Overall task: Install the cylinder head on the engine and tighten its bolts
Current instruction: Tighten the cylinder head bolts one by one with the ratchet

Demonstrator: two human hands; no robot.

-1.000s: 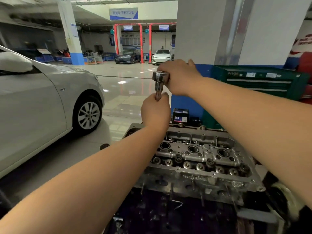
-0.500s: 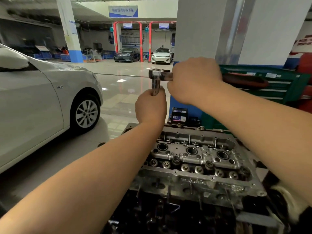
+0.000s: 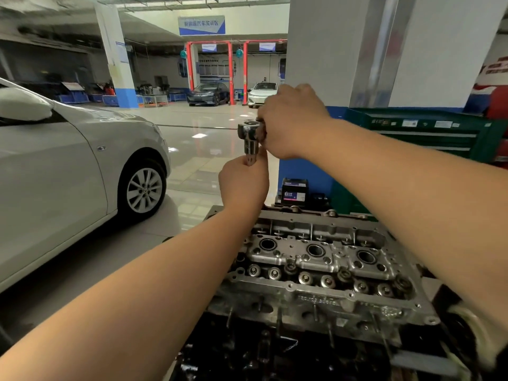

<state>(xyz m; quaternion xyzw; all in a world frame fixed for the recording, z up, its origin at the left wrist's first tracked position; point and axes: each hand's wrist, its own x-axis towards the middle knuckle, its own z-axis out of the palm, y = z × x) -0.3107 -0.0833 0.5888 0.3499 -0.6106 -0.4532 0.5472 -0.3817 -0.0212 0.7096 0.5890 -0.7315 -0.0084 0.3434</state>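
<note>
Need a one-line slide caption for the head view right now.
Both hands hold a ratchet wrench above the cylinder head: left hand on the socket, right hand on the handle.

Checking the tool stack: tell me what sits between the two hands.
Head view: the ratchet head with its extension, gripped by the right hand above and the left hand below.

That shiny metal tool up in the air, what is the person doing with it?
The person is holding a ratchet wrench up above an engine. The right hand grips the wrench by its handle, just behind the head, and the left hand pinches the socket extension that hangs down from it. The cylinder head already sits on the engine block below. The tool is up in the air and touches no bolt, so it looks like it is being got ready.
</note>
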